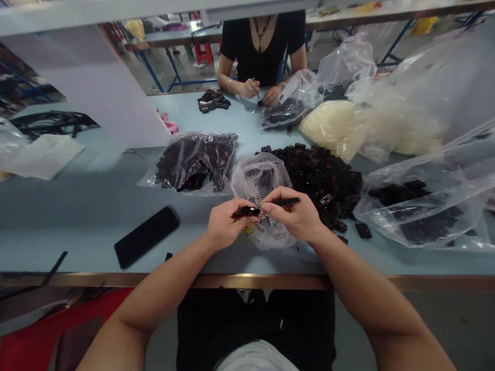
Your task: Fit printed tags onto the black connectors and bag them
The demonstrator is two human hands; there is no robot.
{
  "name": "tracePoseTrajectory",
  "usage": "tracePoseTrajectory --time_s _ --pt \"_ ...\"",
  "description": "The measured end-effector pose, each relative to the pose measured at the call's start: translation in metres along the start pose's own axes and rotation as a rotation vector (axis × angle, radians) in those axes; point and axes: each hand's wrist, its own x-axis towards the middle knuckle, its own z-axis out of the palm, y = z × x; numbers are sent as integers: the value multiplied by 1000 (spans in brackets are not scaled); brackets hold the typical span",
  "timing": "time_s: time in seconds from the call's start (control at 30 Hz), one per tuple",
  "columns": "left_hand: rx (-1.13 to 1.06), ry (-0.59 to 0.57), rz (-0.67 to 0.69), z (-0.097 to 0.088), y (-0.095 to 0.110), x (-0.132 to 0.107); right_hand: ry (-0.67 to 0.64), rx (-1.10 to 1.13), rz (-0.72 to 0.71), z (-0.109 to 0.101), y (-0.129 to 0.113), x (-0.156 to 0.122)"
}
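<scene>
My left hand (228, 222) is closed on a small black plastic part (250, 211) with red and white marks. Pinched in my right hand (296, 212) is a dark pen-like tool (286, 201), its near end pointing toward the black part. The fingertips of both hands almost meet over an open clear plastic bag (266, 167) that holds many small silvery pieces (267, 220). A small yellow item (248, 229) shows just below my left fingers. Behind my right hand lies a heap of similar black parts (320, 175).
A filled clear bag of black parts (197, 159) lies left of centre, and a black phone (147, 236) in front of it. More plastic bags (421, 206) lie at right. Across the table a co-worker's hands (263, 94) work near a small pile of parts (212, 101).
</scene>
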Motion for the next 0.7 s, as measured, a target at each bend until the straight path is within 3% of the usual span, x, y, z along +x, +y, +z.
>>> tracePoseTrajectory --time_s 0.7 --pt "165 25 89 0 3 -2 60 -259 -57 8 6 -4"
